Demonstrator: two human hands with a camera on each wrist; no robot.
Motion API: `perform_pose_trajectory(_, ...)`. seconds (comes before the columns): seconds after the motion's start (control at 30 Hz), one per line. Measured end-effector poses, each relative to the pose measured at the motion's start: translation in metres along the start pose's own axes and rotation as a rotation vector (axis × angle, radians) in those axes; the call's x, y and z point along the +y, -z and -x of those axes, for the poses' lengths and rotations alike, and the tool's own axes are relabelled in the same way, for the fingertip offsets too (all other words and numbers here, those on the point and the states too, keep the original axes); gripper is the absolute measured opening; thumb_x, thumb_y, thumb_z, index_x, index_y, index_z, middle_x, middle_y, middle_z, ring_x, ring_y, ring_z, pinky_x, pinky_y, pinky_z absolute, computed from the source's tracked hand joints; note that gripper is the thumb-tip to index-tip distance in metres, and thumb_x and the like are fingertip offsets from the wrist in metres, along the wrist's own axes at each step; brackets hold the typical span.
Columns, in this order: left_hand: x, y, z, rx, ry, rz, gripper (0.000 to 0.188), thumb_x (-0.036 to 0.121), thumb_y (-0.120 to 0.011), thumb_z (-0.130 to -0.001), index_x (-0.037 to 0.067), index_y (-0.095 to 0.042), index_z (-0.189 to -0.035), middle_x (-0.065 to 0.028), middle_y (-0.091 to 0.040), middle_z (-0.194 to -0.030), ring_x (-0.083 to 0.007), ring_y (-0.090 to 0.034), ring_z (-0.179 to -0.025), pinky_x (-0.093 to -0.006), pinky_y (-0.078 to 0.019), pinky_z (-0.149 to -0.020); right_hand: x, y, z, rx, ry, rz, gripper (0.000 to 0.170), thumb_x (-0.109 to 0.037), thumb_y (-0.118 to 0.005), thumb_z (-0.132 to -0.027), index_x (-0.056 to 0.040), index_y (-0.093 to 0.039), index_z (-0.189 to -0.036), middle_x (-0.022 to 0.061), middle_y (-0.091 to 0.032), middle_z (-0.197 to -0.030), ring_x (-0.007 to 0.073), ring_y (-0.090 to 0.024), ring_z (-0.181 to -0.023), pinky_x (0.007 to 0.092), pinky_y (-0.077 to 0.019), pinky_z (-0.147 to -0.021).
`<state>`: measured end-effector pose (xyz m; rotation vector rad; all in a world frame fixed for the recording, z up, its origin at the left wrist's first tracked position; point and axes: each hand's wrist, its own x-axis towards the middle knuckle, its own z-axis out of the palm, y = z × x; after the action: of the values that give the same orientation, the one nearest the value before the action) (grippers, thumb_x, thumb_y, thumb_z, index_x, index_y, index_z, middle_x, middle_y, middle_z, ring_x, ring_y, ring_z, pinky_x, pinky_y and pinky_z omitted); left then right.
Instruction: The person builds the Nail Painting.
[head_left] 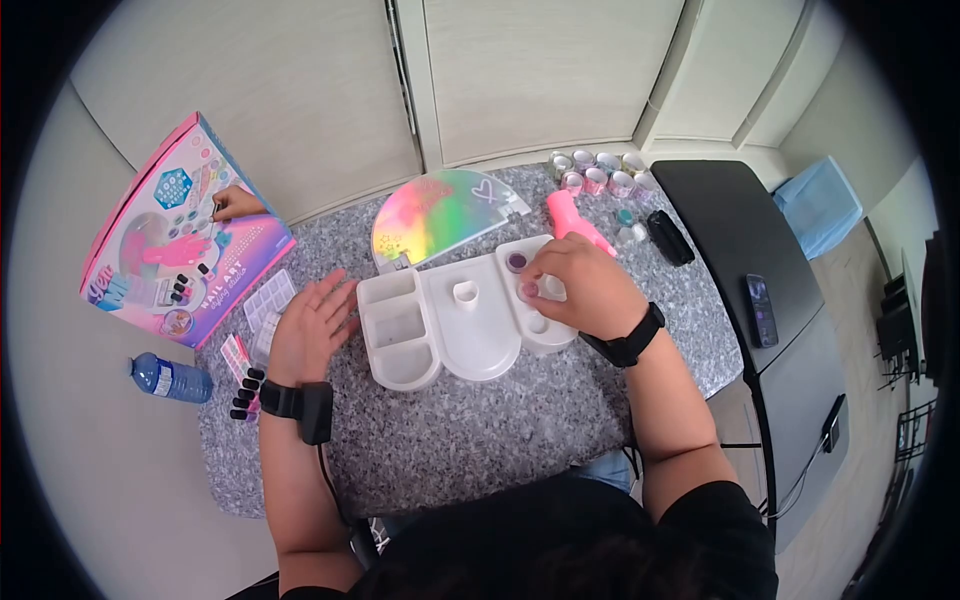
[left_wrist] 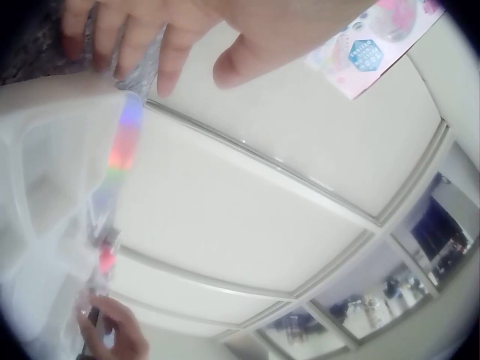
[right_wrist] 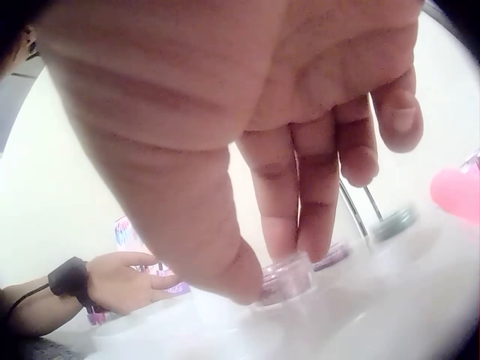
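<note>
A white tray (head_left: pixel 480 350) with compartments and round wells stands on the speckled table. Over its right section, the right hand (head_left: pixel 585 285) pinches a small clear pot (right_wrist: pixel 288 282) of pinkish glitter between thumb and fingertips, at the wells. Just behind that pot a purple pot (head_left: pixel 516 262) sits in a well, and a green-topped one (right_wrist: pixel 395 223) shows in the right wrist view. Beside the tray's left edge the left hand (head_left: pixel 312 325) lies palm up, fingers spread and holding nothing. An iridescent half-round panel (head_left: pixel 440 220) is at the tray's back.
At the left stand a nail art box (head_left: pixel 185 235), a water bottle (head_left: pixel 172 380) and several black-capped bottles (head_left: pixel 246 395). At the back right are a pink hand form (head_left: pixel 575 225), several small rolls (head_left: pixel 596 180) and a black case (head_left: pixel 670 238).
</note>
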<state>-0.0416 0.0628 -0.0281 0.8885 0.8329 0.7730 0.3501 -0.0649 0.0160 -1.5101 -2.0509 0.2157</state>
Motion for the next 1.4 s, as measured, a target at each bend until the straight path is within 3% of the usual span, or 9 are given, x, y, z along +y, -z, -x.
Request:
perform_pose_trajectory(0.2, -0.002, 0.0, -0.003, -0.012, 0.022, -0.022, 0.067, 0.055, -0.05, -0.111, 0.01, -0.048, -0.161, -0.0121, -0.056, -0.162, -0.0234, -0.055, -0.146, -0.0423, -0.0419, -0.119, 0.021, 0.01, -0.001, -0.023, 0.075, -0.067, 0.015, -0.016, -0.083, -0.088, -0.0083, -0.081, -0.1, 0.0079, -0.077, -0.105, 0.0309, -0.071, -0.103, 0.0425, -0.0562, -0.092)
perform_pose_trajectory(0.27, -0.003, -0.001, -0.003, -0.01, 0.02, -0.026, 0.067, 0.055, -0.05, -0.111, 0.011, -0.049, -0.161, -0.0118, -0.056, -0.162, -0.0232, -0.055, -0.145, -0.0423, -0.0417, -0.119, 0.042, 0.029, -0.002, 0.037, -0.221, -0.297, 0.017, -0.018, -0.082, -0.087, -0.0056, -0.082, -0.099, 0.0133, -0.078, -0.102, 0.0355, -0.073, -0.098, 0.0442, -0.0574, -0.091)
perform_pose_trajectory(0.43, -0.005, 0.002, -0.004, -0.007, 0.031, -0.015, 0.065, 0.055, -0.049, -0.111, 0.012, -0.05, -0.16, -0.011, -0.057, -0.162, -0.0225, -0.055, -0.145, -0.0408, -0.0419, -0.118, 0.139, 0.024, 0.019, 0.399, -0.363, 0.358, 0.022, -0.024, -0.082, -0.087, -0.0091, -0.086, -0.103, 0.0157, -0.08, -0.106, 0.0364, -0.075, -0.098, 0.0475, -0.0593, -0.094)
perform_pose_trajectory(0.57, -0.005, 0.0, -0.004, -0.005, 0.031, -0.022, 0.064, 0.054, -0.049, -0.111, 0.012, -0.052, -0.159, -0.0103, -0.059, -0.16, -0.0216, -0.056, -0.143, -0.0392, -0.0425, -0.116, 0.162, 0.018, 0.02, 0.411, -0.434, 0.576, 0.026, -0.028, -0.083, -0.086, -0.0104, -0.086, -0.105, 0.0164, -0.08, -0.107, 0.0372, -0.076, -0.1, 0.0482, -0.0598, -0.096)
perform_pose_trajectory(0.63, -0.004, -0.001, -0.004, -0.001, 0.03, -0.025, 0.064, 0.054, -0.049, -0.111, 0.012, -0.052, -0.159, -0.0102, -0.059, -0.159, -0.0213, -0.057, -0.142, -0.0388, -0.0427, -0.115, 0.154, 0.025, 0.011, 0.296, -0.735, 0.406, 0.029, -0.03, -0.084, -0.085, -0.0114, -0.086, -0.107, 0.0171, -0.081, -0.106, 0.0363, -0.076, -0.102, 0.0474, -0.0602, -0.096)
perform_pose_trajectory(0.87, -0.004, -0.001, -0.004, -0.008, 0.018, -0.033, 0.064, 0.055, -0.049, -0.111, 0.011, -0.052, -0.159, -0.0096, -0.06, -0.158, -0.0206, -0.057, -0.141, -0.0384, -0.0424, -0.116, 0.112, 0.028, 0.005, 0.451, -0.461, 0.231, 0.028, -0.027, -0.088, -0.085, -0.0104, -0.086, -0.108, 0.0135, -0.083, -0.105, 0.0298, -0.077, -0.093, 0.0408, -0.0598, -0.085)
perform_pose_trajectory(0.97, -0.005, 0.0, -0.003, -0.009, 0.02, -0.037, 0.065, 0.055, -0.049, -0.111, 0.011, -0.052, -0.159, -0.0093, -0.059, -0.159, -0.0203, -0.056, -0.142, -0.0385, -0.0419, -0.116, 0.045, 0.043, 0.007, 0.19, -0.288, -0.144, 0.03, -0.017, -0.089, -0.083, -0.0088, -0.085, -0.111, 0.0086, -0.08, -0.091, 0.0161, -0.064, -0.075, 0.0303, -0.0507, -0.072)
perform_pose_trajectory(1.23, -0.005, -0.002, -0.003, 0.007, 0.03, -0.057, 0.066, 0.056, -0.05, -0.11, 0.011, -0.053, -0.159, -0.0087, -0.059, -0.159, -0.0196, -0.056, -0.141, -0.0379, -0.042, -0.115, 0.015, 0.045, 0.007, -0.141, -0.271, -0.263, 0.046, -0.007, -0.087, -0.079, -0.0042, -0.076, -0.124, 0.0094, -0.082, -0.099, 0.021, -0.077, -0.095, 0.0344, -0.0581, -0.089)
perform_pose_trajectory(1.4, -0.005, -0.003, -0.003, 0.002, 0.019, -0.055, 0.066, 0.055, -0.05, -0.11, 0.011, -0.052, -0.159, -0.0094, -0.058, -0.16, -0.0207, -0.055, -0.143, -0.0394, -0.0407, -0.117, 0.025, 0.039, 0.009, -0.145, -0.241, -0.215, 0.049, -0.007, -0.086, -0.079, -0.0054, -0.074, -0.127, 0.0099, -0.082, -0.101, 0.0235, -0.078, -0.098, 0.0354, -0.0578, -0.091)
